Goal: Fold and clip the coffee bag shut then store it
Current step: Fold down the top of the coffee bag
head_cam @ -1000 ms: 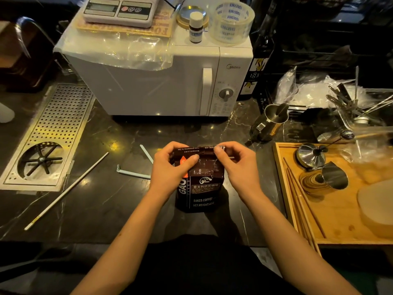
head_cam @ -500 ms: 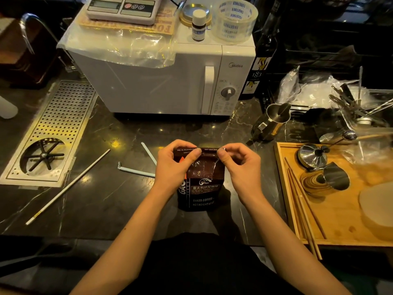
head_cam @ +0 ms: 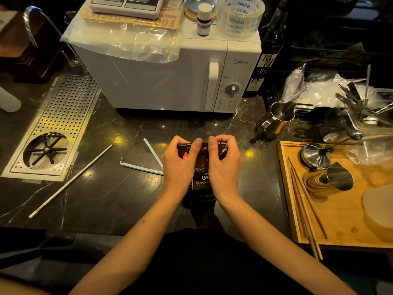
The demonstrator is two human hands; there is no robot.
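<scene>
A dark brown coffee bag (head_cam: 202, 179) stands upright on the black marble counter (head_cam: 110, 194) in front of me. My left hand (head_cam: 180, 165) and my right hand (head_cam: 223, 165) both pinch its top edge, thumbs nearly touching at the middle. The hands cover most of the bag's upper half. A pale blue bag clip (head_cam: 146, 160), hinged open into a V, lies flat on the counter just left of my left hand.
A white microwave (head_cam: 170, 75) with a scale, tape roll and small bottle on top stands behind the bag. A perforated steel drip tray (head_cam: 61, 122) sits at left, a long white stick (head_cam: 70, 182) beside it. A wooden tray (head_cam: 287, 188) with metal tools is at right, a steel jug (head_cam: 278, 120) behind.
My hands slid inward along the bag's top edge from its corners until the thumbs nearly meet at the centre. The bag stays upright in the same spot.
</scene>
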